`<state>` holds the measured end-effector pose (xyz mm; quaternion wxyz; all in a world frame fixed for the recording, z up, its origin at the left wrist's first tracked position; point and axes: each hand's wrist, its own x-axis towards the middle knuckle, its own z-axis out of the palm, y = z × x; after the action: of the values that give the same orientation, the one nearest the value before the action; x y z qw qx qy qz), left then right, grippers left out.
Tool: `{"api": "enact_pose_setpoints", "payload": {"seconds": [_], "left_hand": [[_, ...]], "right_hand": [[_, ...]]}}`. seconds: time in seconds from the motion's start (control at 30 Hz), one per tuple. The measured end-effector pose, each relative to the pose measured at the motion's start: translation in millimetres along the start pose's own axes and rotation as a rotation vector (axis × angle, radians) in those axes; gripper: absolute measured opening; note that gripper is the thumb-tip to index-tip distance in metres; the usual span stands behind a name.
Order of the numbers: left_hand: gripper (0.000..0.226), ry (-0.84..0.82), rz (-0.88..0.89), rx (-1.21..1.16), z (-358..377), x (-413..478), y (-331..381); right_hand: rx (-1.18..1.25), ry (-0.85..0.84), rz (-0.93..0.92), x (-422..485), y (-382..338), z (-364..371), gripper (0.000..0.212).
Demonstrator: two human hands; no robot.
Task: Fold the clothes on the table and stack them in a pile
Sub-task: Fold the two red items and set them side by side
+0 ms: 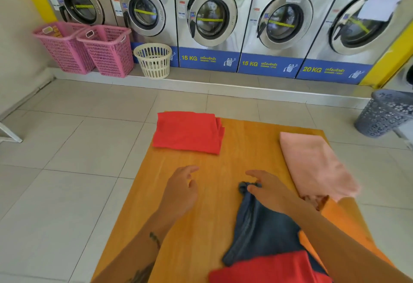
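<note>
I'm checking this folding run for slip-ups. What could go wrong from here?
1. The right hand pinches only a bunched tip of the dark blue garment; pulled that way, it may stay twisted instead of spreading flat.
2. The pink folded cloth lies along the table's right edge, so a sweep of the right arm could push it off.

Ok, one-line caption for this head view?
Right hand grips dark blue garment on wooden table; left hand open beside it; red and pink folded pieces lie apart.
</note>
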<state>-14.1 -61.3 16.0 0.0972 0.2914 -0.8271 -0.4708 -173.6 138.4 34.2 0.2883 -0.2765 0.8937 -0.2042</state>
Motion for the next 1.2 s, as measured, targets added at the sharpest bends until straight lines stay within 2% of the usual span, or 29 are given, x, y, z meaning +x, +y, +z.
{"api": "enact_pose_setpoints", "payload": {"seconds": [0.13, 0.3, 0.43, 0.57, 0.73, 0.87, 0.97, 1.07, 1.13, 1.2], "left_hand": [[0.036, -0.035, 0.013, -0.097, 43, -71, 11], [0.041, -0.118, 0.031, -0.153, 88, -146, 11], [0.044, -0.118, 0.102, 0.03, 108, -179, -2], [0.057, -0.15, 0.101, 0.286, 113, -193, -8], [0.063, -0.195, 0.022, 0.247, 105, -195, -9], [0.07, -0.316, -0.012, 0.285, 85, -184, 6], [0.065, -0.259, -0.029, 0.147, 67, -175, 23], [0.056, -0.088, -0.021, -0.107, 52, -162, 34], [0.06, -0.058, -0.071, -0.184, 51, -155, 29], [0.075, -0.137, -0.172, -0.184, 57, -155, 16]], "right_hand": [[0.016, 0.018, -0.011, -60, 35, 0, 0.045], [-0.037, 0.011, -0.059, -124, 65, 7, 0.048], [-0.129, -0.007, -0.118, -155, 76, 24, 0.055], [-0.136, -0.084, -0.081, -175, 79, 42, 0.073], [-0.065, -0.047, -0.001, -178, 84, 45, 0.079], [0.101, -0.074, -0.008, -174, 84, 40, 0.07], [0.215, 0.017, -0.075, -167, 77, 27, 0.066], [0.362, 0.131, -0.069, -158, 73, 11, 0.07], [0.406, 0.08, -0.007, -152, 77, 9, 0.081], [0.365, 0.006, 0.073, -152, 83, 17, 0.089]]}}
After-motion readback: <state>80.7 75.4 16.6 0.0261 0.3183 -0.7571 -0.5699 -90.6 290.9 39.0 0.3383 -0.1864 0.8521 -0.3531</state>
